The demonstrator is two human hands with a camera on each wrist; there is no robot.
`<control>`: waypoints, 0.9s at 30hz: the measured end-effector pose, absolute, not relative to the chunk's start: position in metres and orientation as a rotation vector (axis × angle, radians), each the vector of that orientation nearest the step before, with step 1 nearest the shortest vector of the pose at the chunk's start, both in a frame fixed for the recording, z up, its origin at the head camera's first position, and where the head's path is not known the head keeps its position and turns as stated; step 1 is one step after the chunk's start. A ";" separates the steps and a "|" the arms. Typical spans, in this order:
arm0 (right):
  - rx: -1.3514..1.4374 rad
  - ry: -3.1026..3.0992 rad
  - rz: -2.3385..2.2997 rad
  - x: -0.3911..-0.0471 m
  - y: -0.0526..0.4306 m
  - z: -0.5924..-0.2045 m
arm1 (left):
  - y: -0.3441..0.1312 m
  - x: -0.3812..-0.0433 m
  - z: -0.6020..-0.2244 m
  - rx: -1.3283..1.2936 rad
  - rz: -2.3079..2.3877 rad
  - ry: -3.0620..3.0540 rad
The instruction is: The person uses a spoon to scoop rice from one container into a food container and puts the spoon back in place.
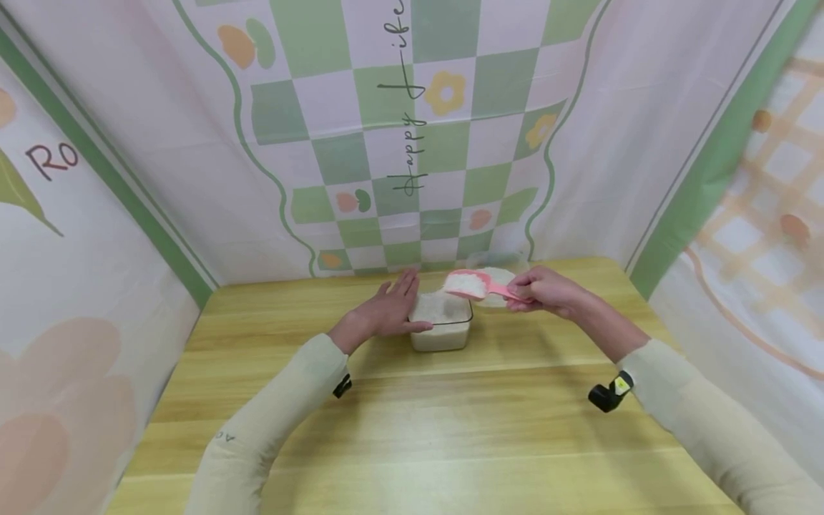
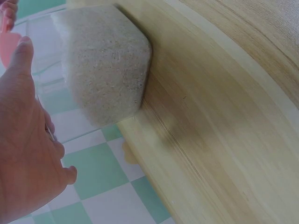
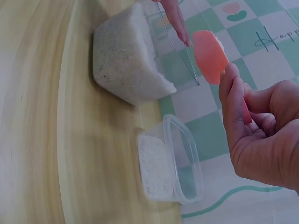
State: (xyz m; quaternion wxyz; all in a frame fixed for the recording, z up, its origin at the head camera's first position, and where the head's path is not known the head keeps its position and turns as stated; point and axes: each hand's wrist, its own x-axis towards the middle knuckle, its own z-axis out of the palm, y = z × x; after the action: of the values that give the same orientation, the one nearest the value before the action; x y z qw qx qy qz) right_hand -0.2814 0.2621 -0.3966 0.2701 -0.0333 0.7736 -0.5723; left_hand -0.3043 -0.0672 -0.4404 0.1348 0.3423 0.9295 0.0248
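My right hand (image 1: 543, 290) grips the handle of a pink scoop (image 3: 210, 58), raised and loaded with white grains that look like rice. The scoop hangs above the right side of a clear square container (image 1: 440, 337), which is partly filled with rice (image 2: 103, 65). My left hand (image 1: 391, 309) rests against the container's left side and rim, fingers extended and thumb along the front edge. Behind the right hand stands a smaller clear plastic tub (image 3: 187, 161) with white grains (image 3: 155, 168) in it.
Both containers stand toward the back of a wooden table (image 1: 418, 436), near a checkered cloth backdrop (image 1: 444, 143). Printed curtains (image 1: 721, 186) hang at either side. A black wrist camera (image 1: 608, 393) is strapped to the right sleeve.
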 end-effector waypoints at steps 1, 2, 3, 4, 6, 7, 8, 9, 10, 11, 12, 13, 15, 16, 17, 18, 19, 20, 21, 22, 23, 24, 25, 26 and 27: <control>-0.085 2.087 -1.544 -0.281 0.264 -0.397 | -0.067 -0.304 -0.440 0.991 0.072 2.692; -0.077 2.091 -1.547 -0.281 0.266 -0.397 | -0.067 -0.304 -0.440 0.989 0.074 2.692; -0.075 2.095 -1.548 -0.281 0.267 -0.397 | -0.067 -0.304 -0.440 0.988 0.072 2.692; -0.074 2.100 -1.549 -0.281 0.269 -0.397 | -0.067 -0.303 -0.440 0.986 0.075 2.691; -0.071 2.111 -1.551 -0.281 0.274 -0.398 | -0.068 -0.303 -0.439 0.985 0.078 2.691; -0.068 2.118 -1.551 -0.281 0.276 -0.399 | -0.068 -0.303 -0.439 0.986 0.081 2.692; -0.067 2.125 -1.549 -0.281 0.278 -0.399 | -0.068 -0.303 -0.439 0.987 0.082 2.692; -0.065 2.130 -1.548 -0.281 0.280 -0.399 | -0.068 -0.303 -0.439 0.989 0.084 2.693; -0.064 2.136 -1.546 -0.281 0.283 -0.400 | -0.068 -0.303 -0.440 0.991 0.085 2.694; -0.061 2.142 -1.544 -0.281 0.285 -0.400 | -0.068 -0.303 -0.440 0.993 0.084 2.695; -0.057 2.146 -1.541 -0.282 0.288 -0.401 | -0.068 -0.303 -0.440 0.994 0.082 2.694; -0.050 2.150 -1.540 -0.282 0.290 -0.401 | -0.068 -0.304 -0.441 0.997 0.076 2.696; -0.031 2.156 -1.541 -0.283 0.295 -0.403 | -0.068 -0.304 -0.441 0.998 0.070 2.699; -0.024 2.160 -1.540 -0.284 0.297 -0.403 | -0.068 -0.304 -0.442 0.998 0.067 2.700; -0.011 2.160 -1.543 -0.285 0.299 -0.404 | -0.068 -0.304 -0.442 0.998 0.067 2.702; -0.003 2.161 -1.544 -0.286 0.301 -0.404 | -0.067 -0.304 -0.442 0.997 0.066 2.703; 0.007 2.161 -1.547 -0.287 0.302 -0.405 | -0.067 -0.304 -0.443 0.996 0.068 2.704; 0.014 2.160 -1.551 -0.288 0.304 -0.406 | -0.067 -0.304 -0.443 0.995 0.070 2.705; 0.021 2.160 -1.552 -0.289 0.305 -0.406 | -0.067 -0.304 -0.443 0.994 0.071 2.705; 0.024 2.162 -1.550 -0.290 0.307 -0.407 | -0.067 -0.304 -0.443 0.993 0.069 2.705; 0.027 2.162 -1.549 -0.292 0.308 -0.408 | -0.067 -0.304 -0.443 0.993 0.067 2.705; 0.027 2.166 -1.544 -0.293 0.310 -0.408 | -0.067 -0.304 -0.443 0.992 0.065 2.705; 0.031 2.165 -1.544 -0.294 0.311 -0.409 | -0.067 -0.304 -0.443 0.992 0.062 2.705; 0.035 2.166 -1.542 -0.295 0.312 -0.409 | -0.067 -0.304 -0.443 0.994 0.060 2.706; 0.039 2.168 -1.539 -0.297 0.313 -0.410 | -0.067 -0.304 -0.442 0.994 0.058 2.706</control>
State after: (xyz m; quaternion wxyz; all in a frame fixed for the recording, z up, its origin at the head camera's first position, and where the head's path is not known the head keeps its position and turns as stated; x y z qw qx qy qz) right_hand -0.2968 0.3129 -0.4100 0.2389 0.0143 0.7917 -0.5620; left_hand -0.3036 -0.0669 -0.4423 0.1286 0.3418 0.9307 0.0201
